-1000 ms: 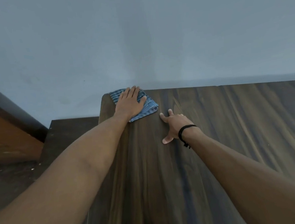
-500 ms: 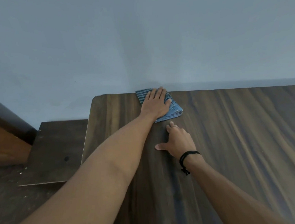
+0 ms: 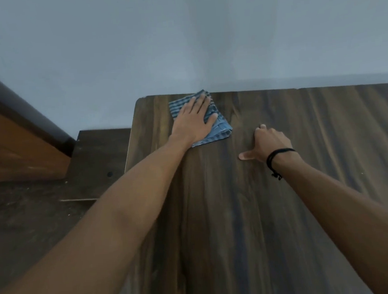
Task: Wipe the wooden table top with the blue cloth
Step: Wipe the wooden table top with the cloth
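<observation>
Item: blue cloth (image 3: 220, 130), striped and folded into a pad, is lying near the far left corner of the wooden table top (image 3: 240, 212), close to the wall edge. Left hand (image 3: 193, 123) is pressing flat on it, fingers straight, not curling round the fabric. The flat palm is likely spreading pressure so the whole pad is rubbing the wood. Right hand (image 3: 269, 142), wearing a black wristband (image 3: 279, 154), is resting on bare wood near the cloth without touching it. Its thumb is splayed and its fingers are loosely bent, gripping nothing; it is probably bracing the body for the long reach. Lower dark ledge (image 3: 100, 154) is sitting left of the table.
</observation>
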